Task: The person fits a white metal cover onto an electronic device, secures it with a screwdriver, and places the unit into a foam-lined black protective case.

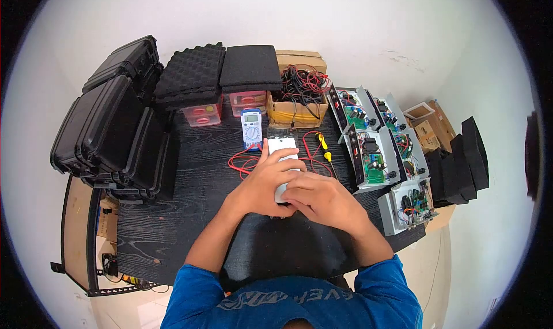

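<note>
A white rectangular casing stands out from under my hands near the middle of the table. My left hand is wrapped over it, thumb along its left side and fingers across its face. At its near right edge my right hand has its fingers curled in a pinch; what lies between the fingertips is hidden. Just beyond the casing is a digital multimeter with red leads trailing left of my hands. A yellow-and-black handled tool with a thin shaft lies to the right.
Black hard cases are stacked at left. Foam sheets rest on pink drawer boxes. A carton overflows with red and black cables. Open white chassis with circuit boards line the right side, near black foam blocks.
</note>
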`<state>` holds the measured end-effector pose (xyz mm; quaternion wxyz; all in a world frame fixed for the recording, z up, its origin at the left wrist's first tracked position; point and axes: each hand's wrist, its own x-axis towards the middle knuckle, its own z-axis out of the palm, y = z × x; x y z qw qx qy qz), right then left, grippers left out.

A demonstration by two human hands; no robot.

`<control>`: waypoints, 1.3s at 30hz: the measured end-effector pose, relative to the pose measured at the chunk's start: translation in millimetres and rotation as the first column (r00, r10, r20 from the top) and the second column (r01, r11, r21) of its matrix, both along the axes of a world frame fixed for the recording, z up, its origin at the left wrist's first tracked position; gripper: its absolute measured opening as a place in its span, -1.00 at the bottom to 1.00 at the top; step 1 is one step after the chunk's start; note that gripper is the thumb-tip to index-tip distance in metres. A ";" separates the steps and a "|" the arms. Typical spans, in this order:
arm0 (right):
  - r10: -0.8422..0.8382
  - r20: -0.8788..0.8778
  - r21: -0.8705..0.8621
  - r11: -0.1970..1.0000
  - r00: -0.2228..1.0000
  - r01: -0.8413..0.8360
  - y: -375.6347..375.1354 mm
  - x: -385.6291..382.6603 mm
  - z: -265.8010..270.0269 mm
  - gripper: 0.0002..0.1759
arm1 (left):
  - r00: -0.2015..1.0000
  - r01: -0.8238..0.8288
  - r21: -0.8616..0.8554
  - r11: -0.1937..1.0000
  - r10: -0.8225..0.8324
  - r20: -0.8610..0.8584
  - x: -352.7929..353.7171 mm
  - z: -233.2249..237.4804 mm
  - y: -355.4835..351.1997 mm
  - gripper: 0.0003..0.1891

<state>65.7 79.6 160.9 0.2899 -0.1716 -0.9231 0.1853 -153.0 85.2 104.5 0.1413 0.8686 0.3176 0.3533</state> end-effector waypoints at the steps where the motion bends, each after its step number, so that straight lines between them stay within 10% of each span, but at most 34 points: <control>1: 0.007 -0.006 -0.007 1.000 1.000 -0.007 -0.2 0.8 0.2 -0.75 | 1.000 -0.004 -0.001 1.000 0.004 -0.007 0.4 0.9 -0.6 -0.32; 31: -0.046 0.015 0.023 0.999 0.999 0.046 22.1 2.0 -13.7 -0.74 | 1.000 -0.020 0.008 1.000 0.020 -0.013 -2.4 -5.4 0.8 -0.39; 34: -0.249 -0.324 -0.212 0.959 0.913 0.186 66.3 -1.4 -42.6 -0.72 | 0.999 -0.035 0.034 0.999 0.036 -0.040 -0.2 -1.1 -2.7 -0.43; 39: -0.431 0.022 -0.212 0.880 0.902 0.426 148.8 -20.2 -100.5 -0.76 | 1.000 -0.016 0.036 0.999 0.017 -0.022 -1.9 -0.3 -2.4 -0.51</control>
